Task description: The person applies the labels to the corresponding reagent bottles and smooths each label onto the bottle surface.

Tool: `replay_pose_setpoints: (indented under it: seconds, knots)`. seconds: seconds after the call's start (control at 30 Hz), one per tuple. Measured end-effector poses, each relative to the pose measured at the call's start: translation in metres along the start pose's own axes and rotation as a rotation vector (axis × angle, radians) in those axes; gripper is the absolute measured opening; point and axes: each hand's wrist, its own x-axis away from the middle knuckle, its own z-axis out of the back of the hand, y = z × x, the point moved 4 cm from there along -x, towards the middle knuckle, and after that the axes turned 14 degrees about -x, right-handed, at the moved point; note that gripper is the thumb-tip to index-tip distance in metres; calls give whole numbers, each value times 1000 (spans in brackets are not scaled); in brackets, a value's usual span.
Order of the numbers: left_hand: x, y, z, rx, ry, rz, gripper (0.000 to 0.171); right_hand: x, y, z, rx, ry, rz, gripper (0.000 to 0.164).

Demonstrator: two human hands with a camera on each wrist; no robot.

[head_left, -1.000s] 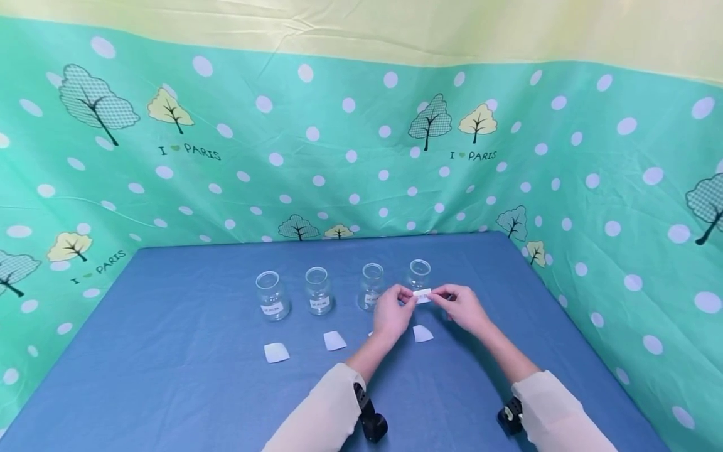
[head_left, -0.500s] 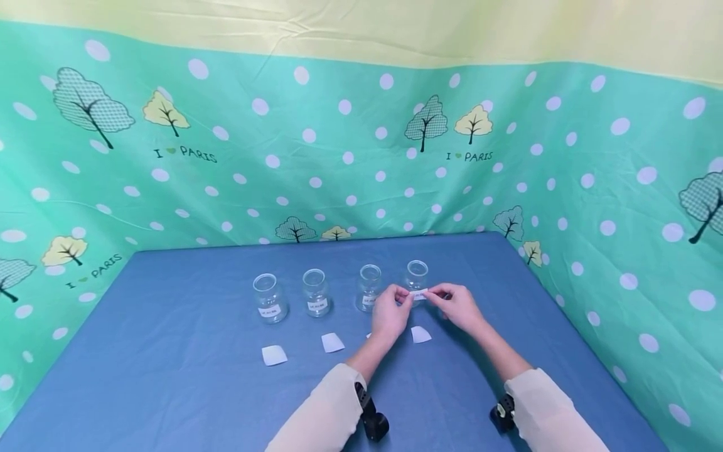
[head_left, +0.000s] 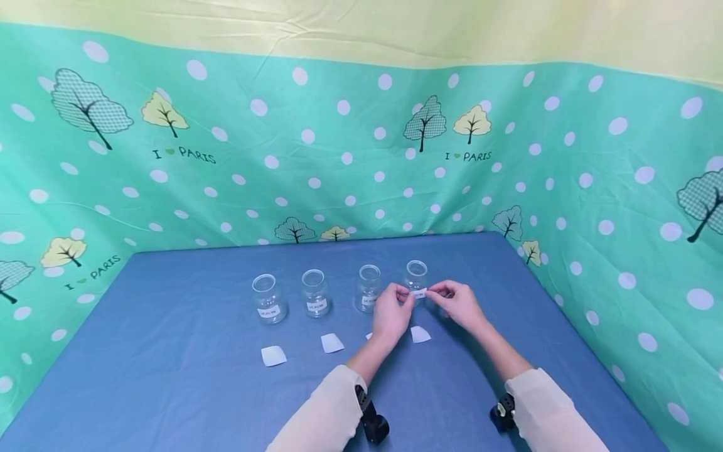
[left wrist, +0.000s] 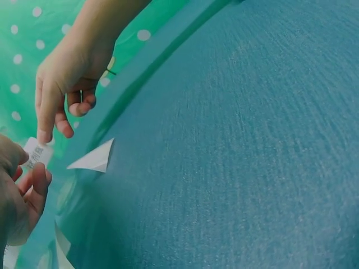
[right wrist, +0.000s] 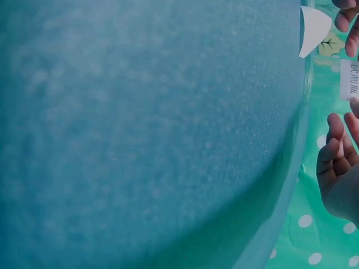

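Observation:
Both hands meet in front of the rightmost glass jar, holding a small white printed label by its two ends. The left hand pinches the label's left end between thumb and fingers. At the other end, the fingertips of the right hand pinch it. The label overlaps the jar's lower front in the head view. Dark printing shows on the label in the left wrist view. The right wrist view catches the label at its right edge, with the fingers partly cut off.
Left of this jar stand three more open glass jars, with labels on their fronts: one near the left hand, one mid-row, one leftmost. White paper pieces lie before the jars on the blue-covered table; the left arm partly hides one.
The label has shifted slightly and now sits straighter over the jar's front, with both hands still on it. The head view has moved a little.

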Motion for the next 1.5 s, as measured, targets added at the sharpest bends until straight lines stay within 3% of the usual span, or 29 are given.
replay_pose_setpoints:
  seconds: [0.27,0.5,0.67,0.9,1.03,1.17,1.33,1.5]
  knots:
    - [1,3,1,-50,-13,-18,11,-1,1,1,-13,-9,-26,48]
    - [1,1,1,-72,6,-27,12,-5,0,-5,-26,-82,-34,72]
    - [2,1,-2,-90,-45,-3,17,-6,-1,-10,-56,-108,-35,66]
    - [4,3,-5,-15,-115,57,35,-7,-1,-12,-79,-101,-25,58]
    - [4,3,-5,-80,-124,61,51,-8,0,-12,-86,-95,-22,57]
    - [0,3,-6,-147,-122,21,63,-8,0,-12,-82,-94,-19,57]
    - [-5,2,-7,-159,-143,-13,58,-7,2,-11,-80,-103,-24,58]
    - [-8,-1,-8,-126,-195,8,55,-6,-2,-8,-106,-154,-43,54]
